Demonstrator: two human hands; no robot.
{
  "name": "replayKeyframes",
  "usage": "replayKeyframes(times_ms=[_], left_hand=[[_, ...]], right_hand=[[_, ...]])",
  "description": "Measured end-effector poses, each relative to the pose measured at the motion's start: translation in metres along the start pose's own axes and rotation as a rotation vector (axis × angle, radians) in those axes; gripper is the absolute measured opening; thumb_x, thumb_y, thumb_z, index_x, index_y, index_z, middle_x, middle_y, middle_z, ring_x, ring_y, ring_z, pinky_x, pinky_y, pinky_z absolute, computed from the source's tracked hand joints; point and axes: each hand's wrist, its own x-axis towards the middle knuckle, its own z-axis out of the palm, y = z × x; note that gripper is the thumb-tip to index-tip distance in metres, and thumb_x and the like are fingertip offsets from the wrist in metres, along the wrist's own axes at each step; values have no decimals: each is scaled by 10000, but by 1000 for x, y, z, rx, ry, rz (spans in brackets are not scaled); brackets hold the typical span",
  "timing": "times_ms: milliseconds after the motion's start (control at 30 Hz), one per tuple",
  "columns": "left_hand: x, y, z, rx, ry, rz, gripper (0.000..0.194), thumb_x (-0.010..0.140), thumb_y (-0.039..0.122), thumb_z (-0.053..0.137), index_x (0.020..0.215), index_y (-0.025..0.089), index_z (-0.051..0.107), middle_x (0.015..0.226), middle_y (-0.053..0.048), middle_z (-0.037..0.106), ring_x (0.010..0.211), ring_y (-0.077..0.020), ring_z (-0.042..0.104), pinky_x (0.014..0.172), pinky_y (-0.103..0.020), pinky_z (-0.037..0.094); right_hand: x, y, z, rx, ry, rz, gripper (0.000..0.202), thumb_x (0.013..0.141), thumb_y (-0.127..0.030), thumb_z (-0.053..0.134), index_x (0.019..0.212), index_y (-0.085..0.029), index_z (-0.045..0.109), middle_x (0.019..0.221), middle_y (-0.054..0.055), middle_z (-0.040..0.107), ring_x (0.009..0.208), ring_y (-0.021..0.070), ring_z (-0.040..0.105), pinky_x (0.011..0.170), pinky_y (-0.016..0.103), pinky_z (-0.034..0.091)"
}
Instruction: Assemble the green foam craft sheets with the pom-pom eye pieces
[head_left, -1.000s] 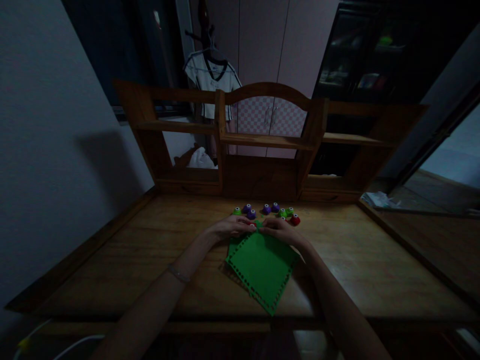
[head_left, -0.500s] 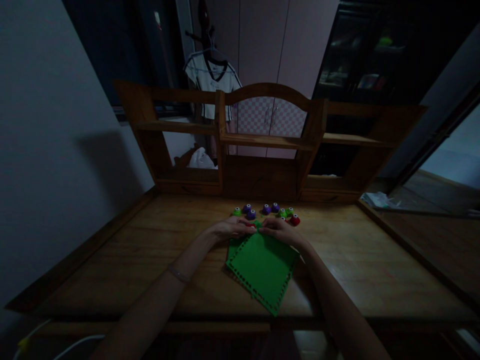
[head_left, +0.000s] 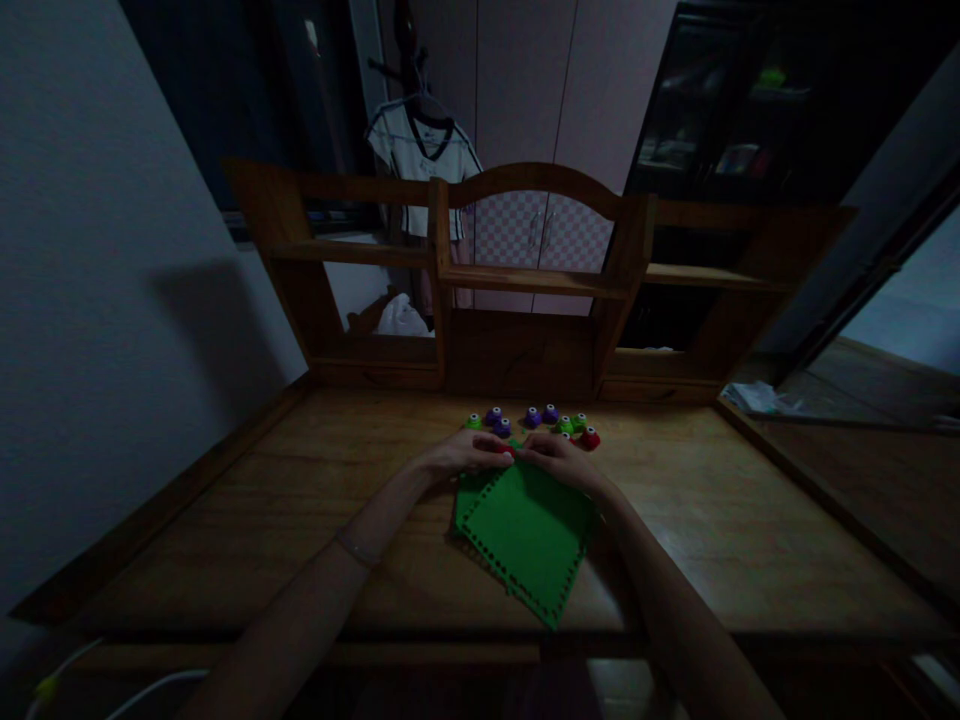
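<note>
A green sheet (head_left: pixel 529 535) with rows of holes along its edges lies tilted on the wooden desk, one corner toward me. At its far corner, my left hand (head_left: pixel 469 452) has its fingers closed on a small red piece (head_left: pixel 505 453) with a white spot. Close beside it on the right, my right hand (head_left: pixel 555 458) pinches at the same corner of the sheet; the fingertips nearly meet. Another part of the green material (head_left: pixel 469 490) shows under the sheet's left side. What lies between the right fingertips is too small and dark to make out fully.
Behind the hands stand small purple pieces (head_left: pixel 532 417), green pieces (head_left: pixel 565 425) and a red piece (head_left: pixel 590 438), each with a white round top. A wooden shelf unit (head_left: pixel 525 282) rises at the desk's back. White plastic (head_left: pixel 754 398) lies at the right edge.
The red piece in my left hand has shifted slightly right and up over the sheet's far corner. The sheet has turned a little. My right hand has barely moved.
</note>
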Motion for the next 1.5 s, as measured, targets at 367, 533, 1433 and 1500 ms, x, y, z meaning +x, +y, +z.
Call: replayKeyframes(times_ms=[367, 533, 1433, 1500], left_hand=[[2, -2, 0, 23, -36, 33, 523, 613, 503, 770, 965, 150, 609, 729, 5, 537, 556, -71, 440, 458, -197, 245], [4, -5, -2, -8, -40, 43, 525, 622, 507, 764, 965, 141, 608, 676, 28, 496, 503, -53, 385, 443, -200, 218], [-5, 9, 2, -3, 4, 125, 454, 716, 515, 682, 959, 132, 698, 836, -63, 623, 549, -66, 422, 462, -200, 233], [-5, 9, 1, 11, 3, 143, 444, 723, 508, 680, 959, 132, 698, 834, -62, 625, 554, -69, 428, 464, -201, 244]], right_hand=[[-2, -15, -3, -49, 0, 13, 353, 866, -509, 501, 811, -181, 618, 802, 24, 586, 746, 165, 524, 661, 270, 388], [-2, -12, -3, -58, 4, -15, 347, 874, -498, 488, 807, -182, 615, 814, 31, 592, 750, 173, 524, 683, 283, 397], [-7, -23, -6, 49, -155, 185, 400, 718, -531, 662, 670, -155, 536, 583, -46, 441, 522, 77, 387, 465, 214, 267], [-7, -24, -6, 76, -159, 198, 394, 717, -529, 665, 693, -153, 548, 598, -41, 463, 531, 80, 406, 472, 212, 281]])
